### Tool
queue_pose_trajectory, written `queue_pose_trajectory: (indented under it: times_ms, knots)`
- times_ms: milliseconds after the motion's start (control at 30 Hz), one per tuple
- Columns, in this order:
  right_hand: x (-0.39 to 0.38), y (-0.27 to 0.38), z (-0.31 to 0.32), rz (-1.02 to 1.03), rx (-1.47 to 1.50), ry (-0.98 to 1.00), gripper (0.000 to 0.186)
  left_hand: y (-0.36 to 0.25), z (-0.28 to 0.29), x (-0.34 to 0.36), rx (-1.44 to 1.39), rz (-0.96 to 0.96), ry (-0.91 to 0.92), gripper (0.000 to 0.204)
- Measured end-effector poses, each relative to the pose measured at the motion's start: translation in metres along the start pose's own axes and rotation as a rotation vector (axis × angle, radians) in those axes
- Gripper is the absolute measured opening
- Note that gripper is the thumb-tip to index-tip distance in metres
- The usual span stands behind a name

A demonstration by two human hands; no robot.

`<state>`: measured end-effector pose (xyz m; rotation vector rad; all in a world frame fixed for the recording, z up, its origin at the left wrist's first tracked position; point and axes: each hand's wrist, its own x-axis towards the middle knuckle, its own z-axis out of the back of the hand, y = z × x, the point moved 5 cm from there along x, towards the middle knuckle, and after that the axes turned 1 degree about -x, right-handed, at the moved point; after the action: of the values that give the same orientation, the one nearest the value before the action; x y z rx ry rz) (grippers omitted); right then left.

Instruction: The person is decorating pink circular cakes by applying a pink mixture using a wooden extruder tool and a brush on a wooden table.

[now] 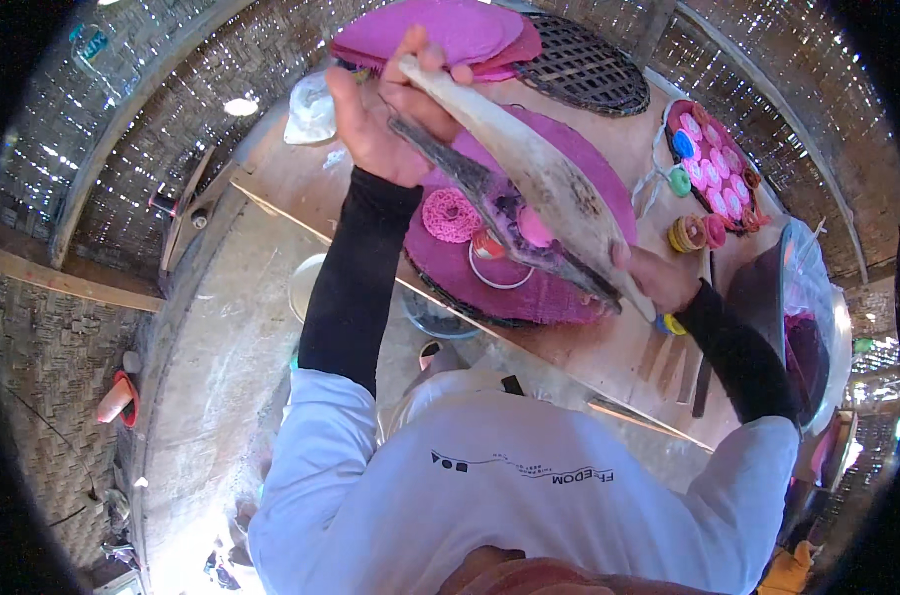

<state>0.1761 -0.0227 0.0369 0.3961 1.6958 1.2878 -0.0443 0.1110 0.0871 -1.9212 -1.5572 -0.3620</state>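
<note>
head view: a two-bar wooden press (559, 183) slanted from eleven o'clock toward four, above a pink-covered round tray (440, 273).
left hand (388, 124): at eleven o'clock, fingers loosely spread behind the pale bar (537, 157), thumb free, seemingly propping its end.
right hand (666, 282): at three o'clock, gripping the opposite end, probably because the length wanted two-ended support.
dark bar (475, 183): stood apart from the pale one, leaving a pink lump (536, 226) visible between.
strand coil (450, 215): lay flat at the tray's nine o'clock, perhaps to keep its round shape.
</note>
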Motion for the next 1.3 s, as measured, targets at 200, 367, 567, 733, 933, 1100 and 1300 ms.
queue_pose_trajectory:
  times_ms: [200,367,567,733,933,1100,1300]
  knots:
    - [0.019,-0.007,0.007,-0.234,-0.040,0.017,0.060,0.021,0.061,-0.032,-0.285,0.131,-0.122,0.038]
    - [0.029,-0.014,0.009,-0.260,-0.167,-0.013,0.063,0.019,0.084,-0.042,-0.350,0.124,-0.243,0.035]
    - [0.029,-0.028,0.017,-0.188,-0.313,-0.250,0.069,0.019,0.088,-0.048,-0.291,0.119,-0.309,0.035]
    - [0.014,-0.012,0.009,-0.297,-0.227,-0.171,0.072,0.034,0.090,-0.058,-0.273,0.072,-0.444,0.033]
    - [0.003,0.004,0.022,-0.383,-0.452,-0.208,0.060,0.051,0.098,-0.057,-0.342,0.056,-0.415,0.032]
    - [0.020,0.003,0.031,-0.126,-0.638,-0.339,0.068,0.036,0.108,-0.045,-0.328,0.033,-0.187,0.032]
    - [0.046,-0.002,0.021,-0.112,-0.736,-0.359,0.057,0.008,0.093,-0.045,-0.224,-0.011,-0.392,0.033]
